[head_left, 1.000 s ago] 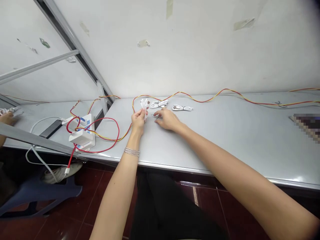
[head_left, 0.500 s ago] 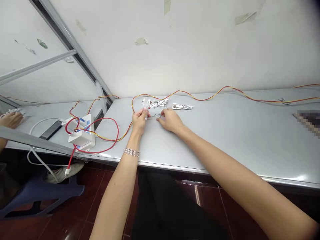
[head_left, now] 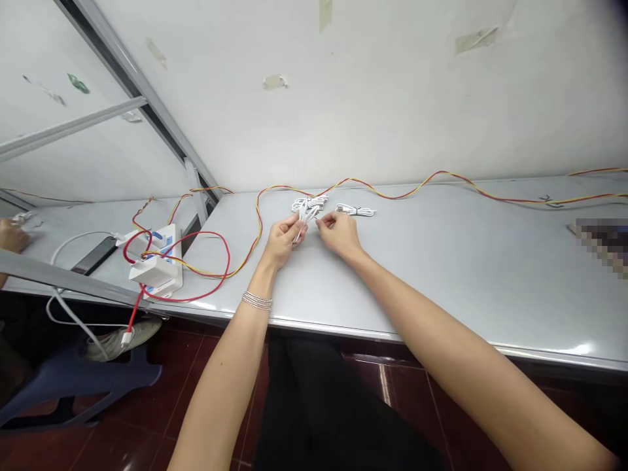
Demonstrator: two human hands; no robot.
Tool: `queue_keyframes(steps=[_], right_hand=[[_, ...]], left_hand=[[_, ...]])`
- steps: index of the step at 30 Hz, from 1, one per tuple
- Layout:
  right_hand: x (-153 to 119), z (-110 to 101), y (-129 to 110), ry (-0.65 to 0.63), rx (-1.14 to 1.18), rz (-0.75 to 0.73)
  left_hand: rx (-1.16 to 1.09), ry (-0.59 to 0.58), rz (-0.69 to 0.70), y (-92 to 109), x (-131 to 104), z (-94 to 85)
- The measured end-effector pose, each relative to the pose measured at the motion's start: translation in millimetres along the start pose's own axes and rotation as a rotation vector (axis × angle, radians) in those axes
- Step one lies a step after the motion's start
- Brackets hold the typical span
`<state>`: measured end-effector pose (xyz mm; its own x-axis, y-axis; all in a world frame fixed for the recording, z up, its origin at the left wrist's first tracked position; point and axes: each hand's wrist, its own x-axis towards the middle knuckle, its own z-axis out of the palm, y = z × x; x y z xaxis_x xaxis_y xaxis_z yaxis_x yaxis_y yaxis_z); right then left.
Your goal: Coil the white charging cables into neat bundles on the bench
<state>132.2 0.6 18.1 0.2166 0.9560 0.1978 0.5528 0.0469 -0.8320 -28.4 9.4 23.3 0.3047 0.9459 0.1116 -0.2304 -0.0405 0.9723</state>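
Your left hand has shifted rightward since the earlier frame, gripping a looped bundle of thin white cable over the smooth grey tabletop, its long axis slanting away and rightward, just left of your right hand, whose fingers curl inward (whether they pinch anything, I cannot tell).

Beside a white plastic power strip, a flat dark rectangular object is laid; below, a dark-blue plastic stool is placed on dark-red floor tiles.
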Motion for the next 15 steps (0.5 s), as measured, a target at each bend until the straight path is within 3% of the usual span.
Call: queue_keyframes(steps=[10,15], right_hand=[[-5.8,2.3,-7.2,-0.11,0.227,-0.107],[-8.7,0.8,-10.8,-0.114,0.254,-0.122]], left_hand=[[-0.03,-0.053,-0.04,-4.3,1.6,-1.1],[0.028,0.06,0.038,-7.3,4.7,-2.2]])
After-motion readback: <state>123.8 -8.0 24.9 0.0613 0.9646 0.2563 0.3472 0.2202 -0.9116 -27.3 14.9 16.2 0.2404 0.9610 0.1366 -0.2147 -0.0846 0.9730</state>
